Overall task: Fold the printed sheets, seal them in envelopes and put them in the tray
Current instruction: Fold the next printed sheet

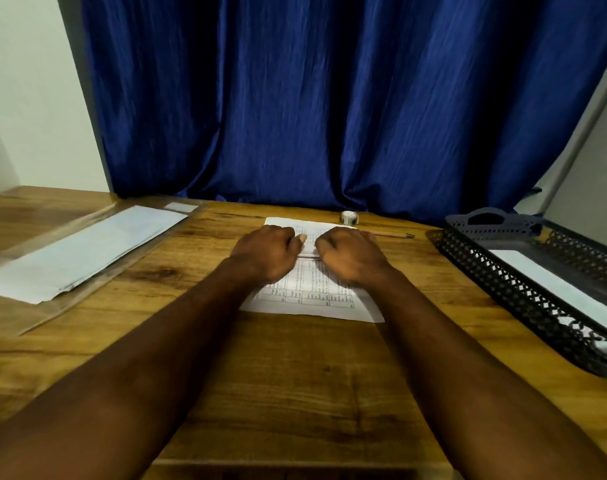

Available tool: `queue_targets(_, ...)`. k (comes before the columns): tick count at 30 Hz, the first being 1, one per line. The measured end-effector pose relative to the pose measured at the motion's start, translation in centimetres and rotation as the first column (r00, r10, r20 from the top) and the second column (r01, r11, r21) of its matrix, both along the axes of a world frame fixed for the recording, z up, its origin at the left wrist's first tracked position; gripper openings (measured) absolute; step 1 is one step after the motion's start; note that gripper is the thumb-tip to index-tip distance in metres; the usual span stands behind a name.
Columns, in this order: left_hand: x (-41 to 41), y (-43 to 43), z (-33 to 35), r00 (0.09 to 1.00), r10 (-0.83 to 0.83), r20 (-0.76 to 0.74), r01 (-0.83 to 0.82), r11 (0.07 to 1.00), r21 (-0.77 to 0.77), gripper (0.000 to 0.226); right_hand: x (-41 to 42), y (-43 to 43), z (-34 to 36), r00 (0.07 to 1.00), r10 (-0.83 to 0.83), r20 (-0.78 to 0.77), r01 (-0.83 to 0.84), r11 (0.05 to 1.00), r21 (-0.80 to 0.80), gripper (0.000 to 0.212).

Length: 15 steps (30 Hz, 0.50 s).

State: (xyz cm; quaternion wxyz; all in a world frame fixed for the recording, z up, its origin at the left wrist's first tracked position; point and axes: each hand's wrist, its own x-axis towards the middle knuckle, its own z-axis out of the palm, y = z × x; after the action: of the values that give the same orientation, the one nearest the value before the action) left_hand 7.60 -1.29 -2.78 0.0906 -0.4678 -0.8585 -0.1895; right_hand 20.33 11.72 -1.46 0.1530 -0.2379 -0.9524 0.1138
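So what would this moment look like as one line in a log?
step: folding sheet | left hand: grips sheet | right hand: grips sheet | tray: white envelope inside

One view only, from a camera worn on the person's head, set at the near edge of the tabletop and facing forward and down across it. Both forearms enter from the bottom corners and reach to the left hand and right hand, near mid-frame on the printed sheet. The wide lens bends the edges and takes in the white envelopes at left, the tray at right and the blue curtain across the far upper half
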Motion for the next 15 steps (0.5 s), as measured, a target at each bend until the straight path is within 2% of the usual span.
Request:
queue_targets(3, -0.1, 0.0, 0.1, 0.999, 0.031, -0.030, -0.032, 0.998, -0.049, 0.025, -0.3, -0.2, -0.2, 1.000, 0.007, 0.014, -0.008, 0.997, 0.072, 0.038)
queue_targets(8, -0.8, 0.6, -0.8, 0.993, -0.112, 0.046, 0.112, 0.994, -0.010, 0.037, -0.9, 0.1, -1.5, 0.974, 0.125, 0.189, -0.110, 0.990, -0.086, 0.059)
queue_targets(11, -0.3, 0.7, -1.1, 0.977, -0.164, 0.134, 0.166, 0.986, -0.001, 0.044, -1.3, 0.3, -1.8, 0.966, 0.136, 0.220, -0.123, 0.990, -0.069, 0.061)
queue_targets(15, -0.4, 0.9, -1.4, 0.982, -0.112, 0.150, 0.140, 0.971, -0.193, 0.055, -1.4, 0.6, -2.1, 0.944, 0.100, 0.315, -0.086, 0.995, -0.058, 0.061)
